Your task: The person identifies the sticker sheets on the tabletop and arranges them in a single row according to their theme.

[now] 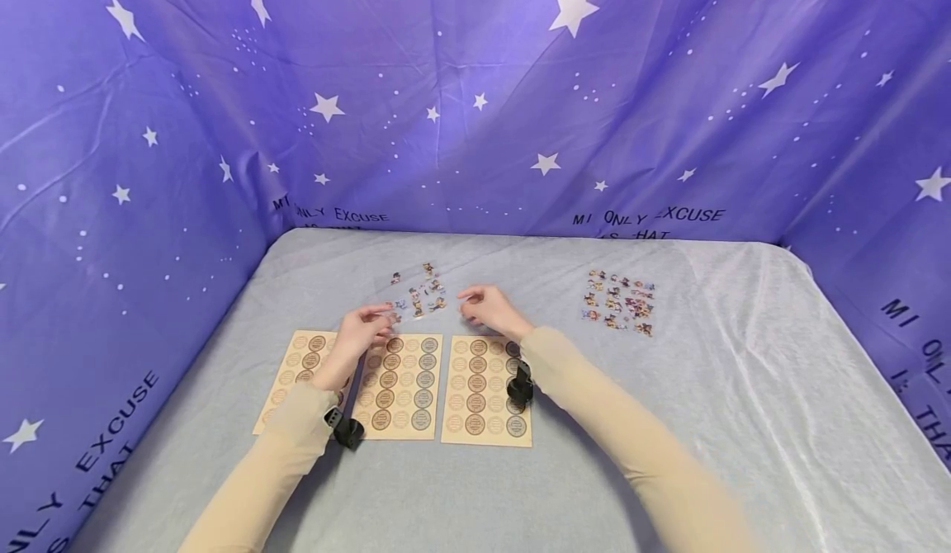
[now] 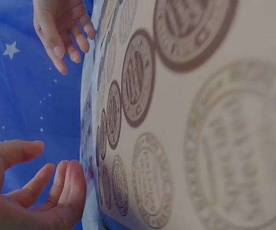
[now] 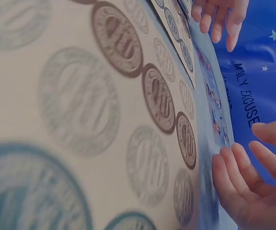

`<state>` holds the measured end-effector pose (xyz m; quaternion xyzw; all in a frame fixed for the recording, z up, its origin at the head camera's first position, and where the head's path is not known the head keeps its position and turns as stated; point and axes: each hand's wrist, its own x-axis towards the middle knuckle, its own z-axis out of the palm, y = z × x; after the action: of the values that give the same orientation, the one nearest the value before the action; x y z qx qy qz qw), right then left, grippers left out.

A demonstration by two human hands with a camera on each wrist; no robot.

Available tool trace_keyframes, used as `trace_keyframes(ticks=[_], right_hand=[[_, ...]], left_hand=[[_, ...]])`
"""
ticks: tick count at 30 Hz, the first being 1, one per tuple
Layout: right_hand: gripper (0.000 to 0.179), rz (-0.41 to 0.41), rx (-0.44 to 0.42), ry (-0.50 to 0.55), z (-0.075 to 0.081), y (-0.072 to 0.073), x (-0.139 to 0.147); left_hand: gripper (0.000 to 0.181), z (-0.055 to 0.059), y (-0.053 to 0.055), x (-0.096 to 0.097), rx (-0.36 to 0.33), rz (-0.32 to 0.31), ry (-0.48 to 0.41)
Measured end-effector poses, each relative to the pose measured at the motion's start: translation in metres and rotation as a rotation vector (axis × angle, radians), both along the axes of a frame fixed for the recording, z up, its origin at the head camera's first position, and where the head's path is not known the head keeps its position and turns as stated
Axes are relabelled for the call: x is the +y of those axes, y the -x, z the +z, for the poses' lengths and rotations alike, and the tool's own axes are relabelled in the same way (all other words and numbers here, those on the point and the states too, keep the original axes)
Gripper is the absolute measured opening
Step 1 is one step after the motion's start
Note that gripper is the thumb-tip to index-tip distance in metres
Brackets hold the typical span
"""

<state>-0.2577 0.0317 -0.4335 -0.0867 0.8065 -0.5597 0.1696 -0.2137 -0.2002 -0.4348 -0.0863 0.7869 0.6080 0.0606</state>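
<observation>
A clear sheet of small cartoon stickers (image 1: 418, 295) lies on the table beyond the paper sheets. By its near left edge is my left hand (image 1: 360, 338), fingers loosely bent and thumb apart from them; I cannot tell whether the fingertips touch the sheet. My right hand (image 1: 494, 310) hovers just right of the same sheet, with nothing between thumb and fingers. Both hands show relaxed fingers in the wrist views, the left (image 2: 42, 191) and the right (image 3: 253, 177). Under the forearms lie beige sheets of round seal stickers: a left one (image 1: 282, 384), a middle one (image 1: 402, 411) and a right one (image 1: 485, 408).
A second clear sheet of cartoon stickers (image 1: 618, 303) lies farther right. Grey-blue cloth covers the table (image 1: 713, 388). Purple star-printed curtains (image 1: 461, 148) stand along the back and both sides. Black cameras are strapped to both wrists.
</observation>
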Motion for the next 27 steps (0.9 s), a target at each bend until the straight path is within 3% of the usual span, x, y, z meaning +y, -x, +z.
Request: trace_keyframes(ticks=[3, 6, 13, 17, 27], right_hand=[[0.033, -0.038, 0.008, 0.011, -0.002, 0.004, -0.006], [0.031, -0.076, 0.022, 0.017, -0.004, 0.006, -0.01], [0.031, -0.116, 0.106, 0.011, -0.009, 0.008, -0.021], [0.032, -0.135, 0.149, -0.012, -0.012, 0.009, -0.024], [0.039, -0.135, 0.161, -0.018, -0.016, 0.013, -0.033]], left_hand=[[0.038, -0.001, 0.004, -0.001, -0.007, 0.032, -0.07], [0.037, 0.002, 0.006, -0.001, -0.003, 0.071, -0.084], [0.035, 0.003, 0.012, -0.001, -0.017, 0.157, 0.007], [0.036, 0.002, 0.014, -0.002, -0.014, 0.16, -0.003], [0.039, -0.001, 0.018, -0.002, -0.035, 0.155, -0.025]])
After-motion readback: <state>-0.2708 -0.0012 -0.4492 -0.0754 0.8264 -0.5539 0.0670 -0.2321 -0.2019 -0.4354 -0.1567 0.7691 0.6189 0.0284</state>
